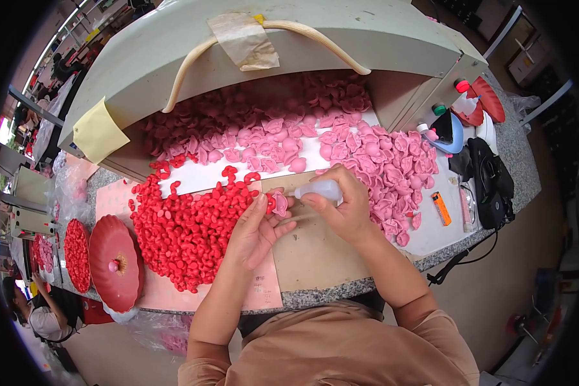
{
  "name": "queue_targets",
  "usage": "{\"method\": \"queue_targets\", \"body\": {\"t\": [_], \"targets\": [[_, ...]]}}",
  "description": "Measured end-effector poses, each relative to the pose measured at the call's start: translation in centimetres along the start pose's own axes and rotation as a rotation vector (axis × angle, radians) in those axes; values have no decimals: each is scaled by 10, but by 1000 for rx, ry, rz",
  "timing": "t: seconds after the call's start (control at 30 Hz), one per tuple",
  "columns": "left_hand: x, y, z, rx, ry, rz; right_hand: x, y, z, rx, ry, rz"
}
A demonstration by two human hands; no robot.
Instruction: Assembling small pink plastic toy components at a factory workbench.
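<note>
Between the fingers of my left hand (256, 233) is a small pink petal-shaped piece (280, 203), with a bit of red beside it at the fingertips. My right hand (345, 204) grips a small translucent white squeeze bottle (321, 190), tilted so its thin nozzle points left at the pink piece. Whether the nozzle touches the piece I cannot tell. A heap of small glossy red pieces (186, 235) lies left of my left hand. Pink cupped petal pieces (392, 161) are piled to the right of and beyond my right hand.
A grey metal hood (341, 38) arches over the far pile. At left stands a scalloped red dish (112, 283), with a tray of red pieces (77, 257) behind it. An orange box (441, 209), a black cabled device (489, 180) and a blue container (453, 138) sit at right.
</note>
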State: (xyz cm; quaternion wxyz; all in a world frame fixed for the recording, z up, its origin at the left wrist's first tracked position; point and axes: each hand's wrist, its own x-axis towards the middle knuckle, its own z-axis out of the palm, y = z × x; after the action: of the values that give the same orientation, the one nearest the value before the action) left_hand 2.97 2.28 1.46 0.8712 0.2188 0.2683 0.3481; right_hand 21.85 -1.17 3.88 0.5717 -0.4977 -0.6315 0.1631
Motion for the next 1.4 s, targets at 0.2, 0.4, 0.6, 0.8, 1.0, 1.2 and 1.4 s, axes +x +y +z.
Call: {"method": "queue_targets", "body": {"t": [0.2,0.4,0.6,0.8,1.0,1.2,1.4], "targets": [[1,0,1,-12,4,-23,0,-2,-2,-2,-29,19],[0,0,2,-10,18,-21,1,-3,-2,24,-32,47],[0,0,1,-7,11,-15,1,-1,-2,64,-20,43],[1,0,1,-3,-5,-18,1,2,-3,76,30,45],[0,0,1,-3,-6,-16,2,2,-2,47,8,13],[-1,0,4,26,4,-12,0,2,-1,28,15,1],[-1,1,5,23,4,-1,0,2,-2,25,16,1]]}}
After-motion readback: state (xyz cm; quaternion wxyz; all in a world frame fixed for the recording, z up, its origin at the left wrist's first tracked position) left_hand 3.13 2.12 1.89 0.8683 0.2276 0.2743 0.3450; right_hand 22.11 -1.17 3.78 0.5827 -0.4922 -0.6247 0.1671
